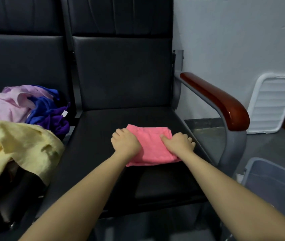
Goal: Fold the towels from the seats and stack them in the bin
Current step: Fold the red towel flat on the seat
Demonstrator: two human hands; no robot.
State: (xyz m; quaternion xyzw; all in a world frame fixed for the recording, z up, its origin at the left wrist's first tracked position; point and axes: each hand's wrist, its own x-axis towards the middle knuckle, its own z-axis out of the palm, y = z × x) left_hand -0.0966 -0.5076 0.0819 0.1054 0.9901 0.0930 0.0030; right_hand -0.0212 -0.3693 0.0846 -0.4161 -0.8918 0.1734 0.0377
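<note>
1. A yellow towel [16, 145], a pale pink towel [8, 105] and a blue-purple towel [51, 115] lie heaped on the left seat [25, 63].
2. The left hand [125, 142] grips the left edge of the folded pink towel [153, 146], fingers curled down over it.
3. That towel lies flat on the black seat [120, 171], between both hands.
4. The right hand [179, 143] holds its right edge, thumb on top, fingers bent over the side.
5. A grey bin [268, 180] stands on the floor to the right, beyond the wooden armrest [216, 101].
</note>
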